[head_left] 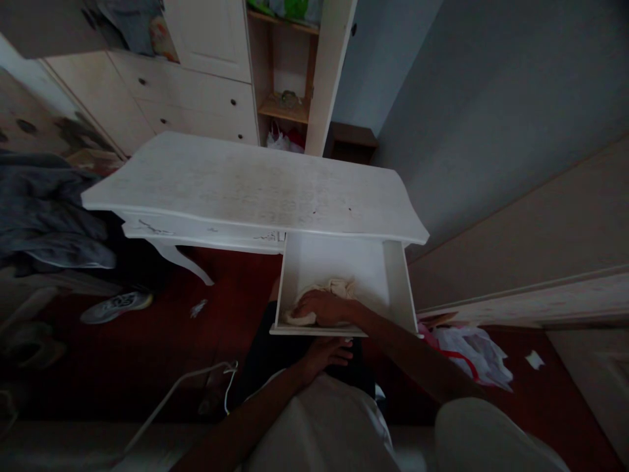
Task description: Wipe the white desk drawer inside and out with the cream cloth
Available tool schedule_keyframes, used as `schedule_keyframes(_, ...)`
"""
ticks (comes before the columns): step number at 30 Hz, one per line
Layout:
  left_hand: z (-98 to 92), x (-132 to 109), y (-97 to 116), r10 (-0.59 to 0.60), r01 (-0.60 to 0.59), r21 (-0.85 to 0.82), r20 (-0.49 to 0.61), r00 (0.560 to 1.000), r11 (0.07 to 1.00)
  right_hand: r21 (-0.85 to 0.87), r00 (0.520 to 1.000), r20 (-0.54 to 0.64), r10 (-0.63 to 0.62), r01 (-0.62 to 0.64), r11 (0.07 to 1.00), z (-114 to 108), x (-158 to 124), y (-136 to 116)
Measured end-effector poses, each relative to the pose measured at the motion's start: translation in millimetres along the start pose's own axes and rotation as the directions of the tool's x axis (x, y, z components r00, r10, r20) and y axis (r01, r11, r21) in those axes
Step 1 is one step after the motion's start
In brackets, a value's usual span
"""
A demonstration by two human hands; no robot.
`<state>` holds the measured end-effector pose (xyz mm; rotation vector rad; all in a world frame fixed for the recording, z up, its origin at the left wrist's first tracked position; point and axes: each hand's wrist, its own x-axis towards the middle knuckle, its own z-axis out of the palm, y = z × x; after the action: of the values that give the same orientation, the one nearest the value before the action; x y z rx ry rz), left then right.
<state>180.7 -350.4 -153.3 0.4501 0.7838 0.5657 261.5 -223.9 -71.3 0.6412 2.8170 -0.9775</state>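
A white drawer (339,255) is pulled out of the right side of a white table (265,180). Inside it, near the front left corner, my right hand (324,308) presses on a bunched cream cloth (341,287), its fingers curled over the fabric. Part of the cloth is hidden beneath the hand. Just below the drawer front, my left hand (327,357) lies over my lap with its fingers stretched out, holding nothing.
A cabinet (196,92) with an open door stands behind the table. To the right is a wall, with a white plastic bag (476,354) on the red floor. At left are a grey garment (44,210), a shoe (118,307) and a white cable (171,387).
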Motion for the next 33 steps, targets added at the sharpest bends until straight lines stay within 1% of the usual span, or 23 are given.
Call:
schedule_keyframes(2,-0.6,-1,0,0.003,-0.002,0.016,-0.013,1.000,1.000,0.023,0.993,0.060,0.099,-0.101,0.995,-5,-13,8)
schedule_keyframes(4,-1.7,-1,-2,0.012,-0.011,0.028,-0.028,1.000,1.000,0.028,0.967,0.142,0.210,-0.216,0.976,-11,-31,15)
schedule_keyframes(5,-2.3,-1,-2,0.014,-0.013,0.032,-0.032,0.999,0.999,0.021,0.944,0.177,0.279,-0.287,0.958,-14,-41,19)
schedule_keyframes(8,-4.2,0,-4,0.011,-0.010,0.034,-0.033,0.999,0.999,-0.021,0.843,0.224,0.488,-0.497,0.868,-21,-72,26)
schedule_keyframes(10,-5.9,-1,-3,-0.001,0.002,0.035,-0.030,1.000,0.999,-0.038,0.798,0.237,0.555,-0.563,0.826,-24,-90,30)
schedule_keyframes(14,-12.5,-3,-1,-0.057,0.057,0.002,-0.018,0.998,0.998,-0.084,0.734,0.248,0.632,-0.634,0.769,-25,-114,38)
schedule_keyframes(19,-21.1,-1,-2,-0.188,0.187,-0.011,-0.006,0.982,0.982,-0.095,0.706,0.138,0.695,-0.689,0.718,-16,-127,40)
schedule_keyframes(21,-20.0,-2,0,-0.227,0.227,-0.004,0.011,0.974,0.974,-0.101,0.678,0.059,0.733,-0.726,0.680,-13,-129,37)
schedule_keyframes(22,-18.5,-4,2,-0.233,0.233,-0.008,0.025,0.972,0.972,-0.110,0.661,0.001,0.751,-0.746,0.657,-13,-129,35)
schedule_keyframes(24,-14.4,-6,6,-0.230,0.231,-0.019,0.058,0.972,0.973,-0.137,0.607,-0.132,0.783,-0.794,0.592,-14,-128,32)
schedule_keyframes(26,-10.5,-8,10,-0.212,0.214,-0.029,0.072,0.975,0.976,-0.151,0.525,-0.246,0.815,-0.851,0.503,-17,-126,30)
schedule_keyframes(28,-7.8,-9,11,-0.194,0.196,-0.025,0.064,0.979,0.980,-0.127,0.434,-0.308,0.846,-0.901,0.416,-21,-122,31)
schedule_keyframes(29,-6.9,-9,11,-0.184,0.186,-0.021,0.053,0.981,0.982,-0.096,0.399,-0.329,0.856,-0.916,0.390,-23,-120,33)
schedule_keyframes(30,-6.2,-9,10,-0.175,0.176,-0.018,0.041,0.984,0.984,-0.055,0.375,-0.348,0.859,-0.923,0.381,-24,-118,34)
schedule_keyframes(31,-5.6,-8,8,-0.164,0.165,-0.014,0.031,0.986,0.986,-0.006,0.364,-0.371,0.854,-0.921,0.390,-25,-115,34)
schedule_keyframes(33,-4.6,-6,4,-0.143,0.143,-0.002,0.017,0.990,0.990,0.110,0.361,-0.439,0.823,-0.887,0.448,-27,-110,33)
